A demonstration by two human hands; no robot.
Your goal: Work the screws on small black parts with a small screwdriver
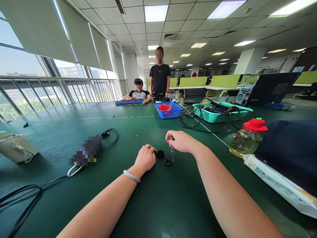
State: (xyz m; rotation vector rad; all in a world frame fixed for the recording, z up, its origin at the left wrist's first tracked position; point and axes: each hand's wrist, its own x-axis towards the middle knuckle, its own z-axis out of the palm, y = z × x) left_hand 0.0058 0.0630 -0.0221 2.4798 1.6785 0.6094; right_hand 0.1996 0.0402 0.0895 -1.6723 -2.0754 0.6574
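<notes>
My right fingers (170, 134) pinch a screwdriver (171, 148), tip down just beside a small black piece (167, 162) on the tabletop (158, 201), while my left fingers (149, 149) curl by a round black part (160, 154), their hold hidden.

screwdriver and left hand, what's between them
In the head view, a round black part lies beside the left hand and a small black part near the screwdriver, both on the table.

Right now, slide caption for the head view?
Right hand holds a screwdriver beside two small black parts on a green table; left hand close by.
</notes>
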